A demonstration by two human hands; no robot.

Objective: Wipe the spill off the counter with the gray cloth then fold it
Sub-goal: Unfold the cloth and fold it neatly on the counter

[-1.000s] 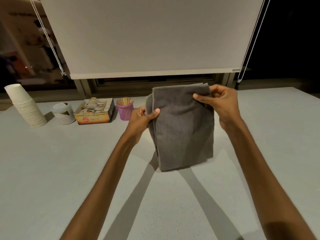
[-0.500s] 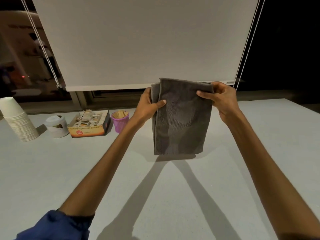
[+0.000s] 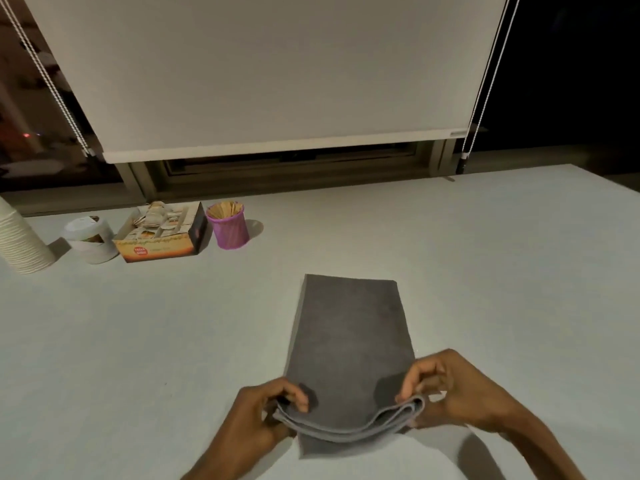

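pinching the near end of the gray cloth (image 3: 349,341) at its two corners, left hand (image 3: 256,417) and right hand (image 3: 457,393) each closed on the stacked layers, probably to lift that end over for one more fold. lay lengthwise on the counter (image 3: 138,341), far end flat toward the window edge, near end raised between both hands.
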